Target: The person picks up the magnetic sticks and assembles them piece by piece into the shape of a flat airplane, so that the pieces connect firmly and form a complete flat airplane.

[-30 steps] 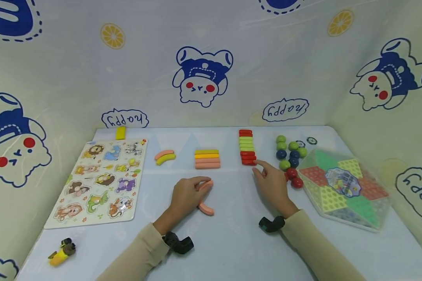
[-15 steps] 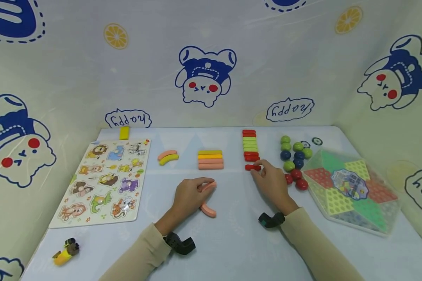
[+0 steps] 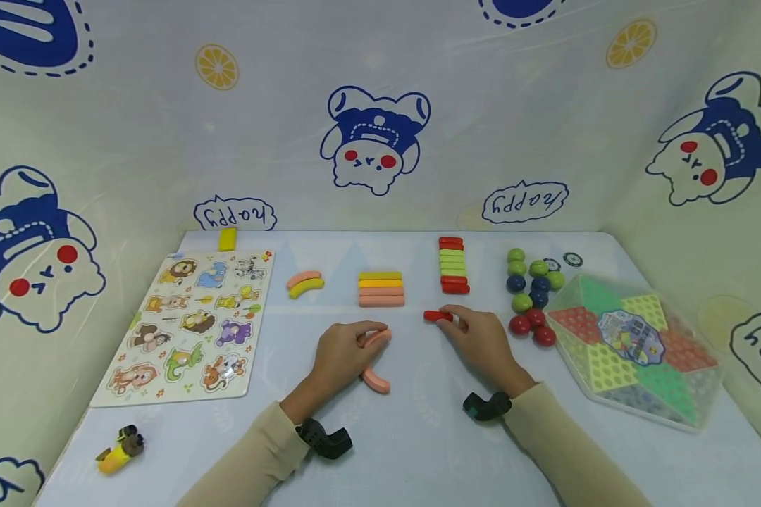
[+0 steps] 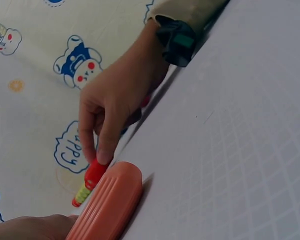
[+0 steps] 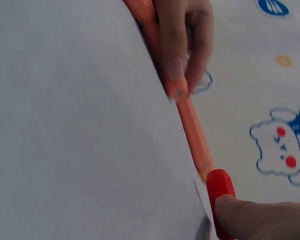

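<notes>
My left hand [image 3: 342, 355] pinches the upper end of a curved salmon-pink plastic piece [image 3: 377, 336] on the white table. A curved pink end [image 3: 377, 382] pokes out below the fingers; whether both belong to one piece is hidden by the hand. Just to the right, my right hand [image 3: 482, 345] pinches a short red plastic stick [image 3: 434, 315] between thumb and fingers, its free end pointing left. The red stick [image 5: 220, 183] also shows in the right wrist view. Beyond that hand stands a column of red and lime-green sticks [image 3: 453, 265].
A stack of yellow and pink bars [image 3: 381, 289] and a curved pair [image 3: 305, 284] lie farther back. An animal puzzle board [image 3: 190, 324] is left, with a small yellow toy [image 3: 120, 451] before it. Green, blue and red balls [image 3: 535, 299] sit beside a clear patterned box [image 3: 634, 352].
The right hand has drawn the red stick off the near end of the column, moving it toward the person and left. The left hand stays on the pink piece.
</notes>
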A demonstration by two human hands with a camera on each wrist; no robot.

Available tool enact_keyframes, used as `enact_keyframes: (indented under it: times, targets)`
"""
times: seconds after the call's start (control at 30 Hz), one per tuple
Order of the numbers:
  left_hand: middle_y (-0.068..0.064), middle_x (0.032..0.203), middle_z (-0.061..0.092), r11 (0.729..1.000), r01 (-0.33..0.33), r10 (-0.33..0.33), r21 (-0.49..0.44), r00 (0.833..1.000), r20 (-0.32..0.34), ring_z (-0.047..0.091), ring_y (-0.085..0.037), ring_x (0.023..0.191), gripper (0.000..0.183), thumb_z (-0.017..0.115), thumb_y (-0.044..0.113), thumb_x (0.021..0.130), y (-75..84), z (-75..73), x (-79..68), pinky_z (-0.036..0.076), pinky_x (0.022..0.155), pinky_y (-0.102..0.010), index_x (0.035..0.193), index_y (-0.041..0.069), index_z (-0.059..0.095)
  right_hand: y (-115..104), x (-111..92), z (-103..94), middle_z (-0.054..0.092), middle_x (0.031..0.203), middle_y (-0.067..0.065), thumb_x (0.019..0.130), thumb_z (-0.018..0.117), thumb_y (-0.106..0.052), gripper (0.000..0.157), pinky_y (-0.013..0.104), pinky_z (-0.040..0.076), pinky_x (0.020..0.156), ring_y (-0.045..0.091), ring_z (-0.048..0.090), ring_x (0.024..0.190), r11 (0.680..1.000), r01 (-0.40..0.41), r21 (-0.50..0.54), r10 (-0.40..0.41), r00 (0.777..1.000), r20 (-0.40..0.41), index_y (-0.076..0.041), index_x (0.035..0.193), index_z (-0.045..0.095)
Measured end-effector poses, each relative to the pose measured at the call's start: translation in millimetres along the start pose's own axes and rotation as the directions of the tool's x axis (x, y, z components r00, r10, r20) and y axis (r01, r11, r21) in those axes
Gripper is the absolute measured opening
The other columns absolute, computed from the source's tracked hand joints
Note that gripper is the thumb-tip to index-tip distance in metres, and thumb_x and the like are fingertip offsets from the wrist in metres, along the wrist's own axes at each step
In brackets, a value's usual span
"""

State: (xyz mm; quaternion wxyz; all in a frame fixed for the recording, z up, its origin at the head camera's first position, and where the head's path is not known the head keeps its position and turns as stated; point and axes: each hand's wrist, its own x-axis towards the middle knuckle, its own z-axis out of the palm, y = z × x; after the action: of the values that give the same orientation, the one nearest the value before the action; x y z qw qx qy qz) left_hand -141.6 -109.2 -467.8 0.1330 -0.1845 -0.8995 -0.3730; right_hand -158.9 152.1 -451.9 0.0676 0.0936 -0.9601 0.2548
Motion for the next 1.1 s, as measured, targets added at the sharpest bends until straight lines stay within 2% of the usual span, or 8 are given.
enact_keyframes:
  times: [0.17, 0.27, 0.43, 0.63, 0.93, 1.1]
  targets:
    - [0.013, 0.046, 0.03, 1.0, 0.005, -0.005, 0.002, 1.0, -0.006, 0.026, -0.003, 0.04, 0.023, 0.072, 0.035, 0.082, 1.1, 0.3, 0.1, 0.019, 0.04, -0.023, 0.102, 0.024, 0.073, -17, -10, 6.1, 0.04, 0.051, -0.009, 0.084, 0.067, -0.042, 0.038, 0.025, 0.03, 0.044, 0.009, 0.04, 0.049, 0.986, 0.16, -0.047, -0.16, 0.987, 0.002, -0.027, 0.119, 0.064]
    - [0.013, 0.046, 0.03, 1.0, -0.001, 0.001, -0.002, 1.0, -0.009, 0.028, -0.004, 0.039, 0.023, 0.073, 0.035, 0.081, 1.4, 0.5, -0.2, 0.019, 0.039, -0.023, 0.101, 0.023, 0.074, -25, -15, 9.9, 0.038, 0.05, -0.011, 0.083, 0.069, -0.041, 0.036, 0.023, 0.028, 0.043, 0.006, 0.037, 0.046, 0.974, 0.219, -0.054, -0.22, 0.975, -0.01, -0.025, 0.116, 0.066]
    - [0.013, 0.046, 0.03, 1.0, -0.023, 0.023, -0.011, 1.0, -0.017, 0.027, -0.004, 0.039, 0.023, 0.072, 0.037, 0.081, 0.8, 1.0, -1.0, 0.019, 0.039, -0.022, 0.101, 0.025, 0.073, -32, -18, 17.3, 0.036, 0.05, -0.014, 0.083, 0.071, -0.036, 0.032, 0.022, 0.026, 0.042, 0.003, 0.034, 0.044, 0.96, 0.275, -0.056, -0.277, 0.96, -0.033, -0.023, 0.111, 0.068]
    - [0.012, 0.048, 0.03, 0.996, -0.075, 0.074, -0.038, 0.997, -0.022, 0.025, -0.003, 0.04, 0.025, 0.071, 0.038, 0.082, -0.2, 1.7, -1.3, 0.019, 0.039, -0.022, 0.102, 0.023, 0.073, -35, -20, 22.2, 0.037, 0.05, -0.015, 0.082, 0.071, -0.036, 0.033, 0.021, 0.027, 0.042, 0.002, 0.036, 0.045, 0.957, 0.286, -0.038, -0.287, 0.957, -0.031, -0.022, 0.111, 0.068]
    - [0.013, 0.048, 0.032, 0.996, -0.09, 0.09, -0.004, 0.996, -0.024, 0.027, -0.002, 0.041, 0.024, 0.071, 0.037, 0.082, 0.6, 2.1, -0.3, 0.019, 0.039, -0.021, 0.1, 0.022, 0.073, -36, -20, 22.3, 0.035, 0.05, -0.015, 0.082, 0.072, -0.035, 0.032, 0.021, 0.025, 0.041, 0.003, 0.034, 0.044, 0.956, 0.292, -0.011, -0.292, 0.954, -0.07, -0.02, 0.11, 0.068]
    - [0.013, 0.047, 0.032, 0.996, -0.085, 0.085, 0.013, 0.996, -0.014, 0.028, -0.002, 0.041, 0.023, 0.071, 0.037, 0.082, 1.4, 2.3, -0.8, 0.019, 0.04, -0.021, 0.1, 0.022, 0.074, -35, -20, 22.2, 0.037, 0.05, -0.014, 0.082, 0.07, -0.04, 0.032, 0.023, 0.028, 0.041, 0.005, 0.035, 0.043, 0.974, 0.224, -0.023, -0.225, 0.97, -0.093, -0.021, 0.108, 0.067]
